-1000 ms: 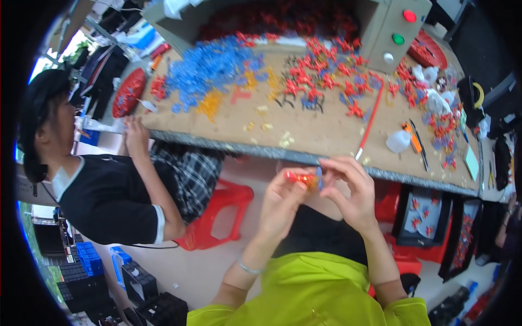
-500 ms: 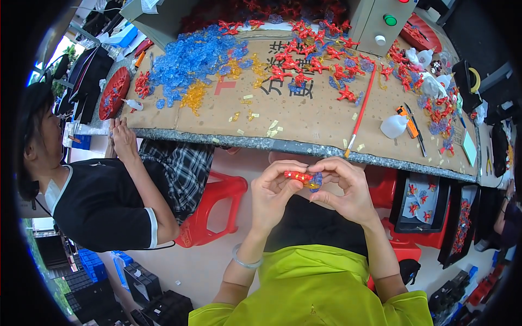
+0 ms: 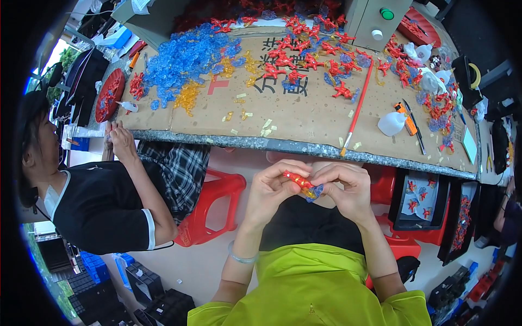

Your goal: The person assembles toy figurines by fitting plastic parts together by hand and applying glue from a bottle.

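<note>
Over my lap, just off the table's near edge, both hands hold a small red plastic figure (image 3: 296, 179) with yellow bits and a clear blue piece (image 3: 314, 193) at its right end. My left hand (image 3: 272, 190) pinches the red body between thumb and fingers. At the other end, my right hand (image 3: 350, 191) has thumb and fingertips closed on the blue piece. The figure tilts down to the right. Fingers hide part of where red, yellow and blue meet.
On the cardboard-covered table (image 3: 206, 119) lie a blue pile (image 3: 179, 62), yellow pieces (image 3: 190, 96), several red figures (image 3: 307, 60), a paintbrush (image 3: 357, 108) and a white bottle (image 3: 392, 124). A co-worker (image 3: 98, 201) sits at left. A black tray of figures (image 3: 423, 201) stands at right.
The figure has tipped, its blue end now lower. My right fingers have drawn in closer around the blue piece. The view has shifted slightly.
</note>
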{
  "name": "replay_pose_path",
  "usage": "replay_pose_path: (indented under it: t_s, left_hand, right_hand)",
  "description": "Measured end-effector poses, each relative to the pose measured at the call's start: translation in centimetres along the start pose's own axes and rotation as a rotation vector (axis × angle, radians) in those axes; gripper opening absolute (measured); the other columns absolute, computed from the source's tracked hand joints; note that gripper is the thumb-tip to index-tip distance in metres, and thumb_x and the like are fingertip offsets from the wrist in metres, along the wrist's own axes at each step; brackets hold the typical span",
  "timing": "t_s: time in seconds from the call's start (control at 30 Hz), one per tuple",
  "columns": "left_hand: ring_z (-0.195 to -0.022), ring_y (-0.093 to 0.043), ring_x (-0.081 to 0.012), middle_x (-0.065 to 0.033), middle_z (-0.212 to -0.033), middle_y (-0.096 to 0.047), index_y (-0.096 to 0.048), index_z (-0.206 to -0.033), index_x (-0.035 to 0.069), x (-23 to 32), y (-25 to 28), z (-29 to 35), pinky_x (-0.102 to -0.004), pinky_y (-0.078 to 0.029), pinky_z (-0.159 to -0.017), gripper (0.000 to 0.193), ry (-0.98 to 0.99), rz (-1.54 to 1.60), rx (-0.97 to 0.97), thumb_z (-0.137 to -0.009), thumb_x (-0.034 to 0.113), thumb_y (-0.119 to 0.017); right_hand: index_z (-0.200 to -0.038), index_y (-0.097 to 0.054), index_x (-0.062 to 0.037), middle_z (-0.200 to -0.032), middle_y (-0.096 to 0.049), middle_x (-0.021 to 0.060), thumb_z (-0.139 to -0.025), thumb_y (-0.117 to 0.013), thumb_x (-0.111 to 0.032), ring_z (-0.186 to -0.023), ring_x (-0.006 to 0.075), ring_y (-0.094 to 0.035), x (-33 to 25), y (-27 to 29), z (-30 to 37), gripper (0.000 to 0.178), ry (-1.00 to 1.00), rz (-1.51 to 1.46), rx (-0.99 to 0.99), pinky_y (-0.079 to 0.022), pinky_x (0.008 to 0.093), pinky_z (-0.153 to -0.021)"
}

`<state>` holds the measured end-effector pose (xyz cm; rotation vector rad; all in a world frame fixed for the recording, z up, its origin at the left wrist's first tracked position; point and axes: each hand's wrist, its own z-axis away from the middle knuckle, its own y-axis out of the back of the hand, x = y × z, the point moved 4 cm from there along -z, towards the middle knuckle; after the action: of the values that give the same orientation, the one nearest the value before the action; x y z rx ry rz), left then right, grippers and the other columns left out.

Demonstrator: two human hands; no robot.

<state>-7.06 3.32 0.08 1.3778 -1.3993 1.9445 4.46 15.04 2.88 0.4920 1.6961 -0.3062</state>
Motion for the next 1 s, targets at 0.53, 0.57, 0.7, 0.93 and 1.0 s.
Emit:
replay_pose_path:
  t_s: [0.53,0.57,0.7,0.93,1.0]
  left_hand:
    - [-0.081,-0.062,-0.0144,-0.0098,-0.094,-0.058,-0.065,-0.096,-0.007,1.7,-1.0,-0.7,-0.024,-0.053,-0.071,0.023,0.005,-0.242,-0.069,-0.078,0.005,-0.074]
    - [-0.081,-0.062,-0.0144,-0.0098,-0.094,-0.058,-0.065,-0.096,-0.007,1.7,-1.0,-0.7,-0.024,-0.053,-0.071,0.023,0.005,-0.24,-0.067,-0.078,0.005,-0.074]
    - [-0.082,-0.062,-0.0136,-0.0082,-0.095,-0.057,-0.063,-0.097,-0.008,1.4,-0.6,-0.7,-0.0245,-0.053,-0.072,0.024,0.062,-0.326,-0.039,-0.078,0.003,-0.073]
    - [-0.08,-0.061,-0.0123,-0.0061,-0.094,-0.056,-0.062,-0.101,-0.008,0.8,-0.1,-0.6,-0.0246,-0.052,-0.069,0.021,0.185,-0.531,-0.024,-0.082,0.001,-0.068]
    - [-0.08,-0.061,-0.0117,-0.006,-0.094,-0.056,-0.062,-0.101,-0.008,0.9,0.0,-0.7,-0.0241,-0.051,-0.069,0.021,0.176,-0.59,-0.024,-0.083,0.002,-0.068]
  right_hand:
    - [-0.076,-0.066,0.0054,-0.076,-0.067,0.0111,-0.075,-0.057,0.016,-0.071,0.0158,-0.065,1.2,0.8,0.6,0.014,-0.096,-0.115,0.097,-0.052,0.0252,-0.067]
    - [-0.076,-0.066,0.0054,-0.076,-0.067,0.0111,-0.075,-0.057,0.016,-0.071,0.0158,-0.065,1.4,0.8,0.7,0.014,-0.097,-0.114,0.095,-0.052,0.0252,-0.067]
    - [-0.093,-0.066,0.0067,-0.088,-0.067,0.011,-0.086,-0.058,0.006,-0.075,0.0143,-0.064,2.7,1.1,1.1,0.011,-0.19,-0.259,0.041,-0.052,0.0241,-0.065]
    - [-0.112,-0.061,0.0074,-0.099,-0.066,0.0133,-0.091,-0.059,-0.005,-0.079,0.0156,-0.066,2.3,1.6,1.4,0.025,-0.306,-0.401,-0.07,-0.055,0.0253,-0.067]
    - [-0.113,-0.06,0.0075,-0.1,-0.066,0.0137,-0.09,-0.061,-0.005,-0.081,0.0164,-0.066,1.7,1.1,1.6,0.027,-0.369,-0.419,-0.097,-0.056,0.0259,-0.069]
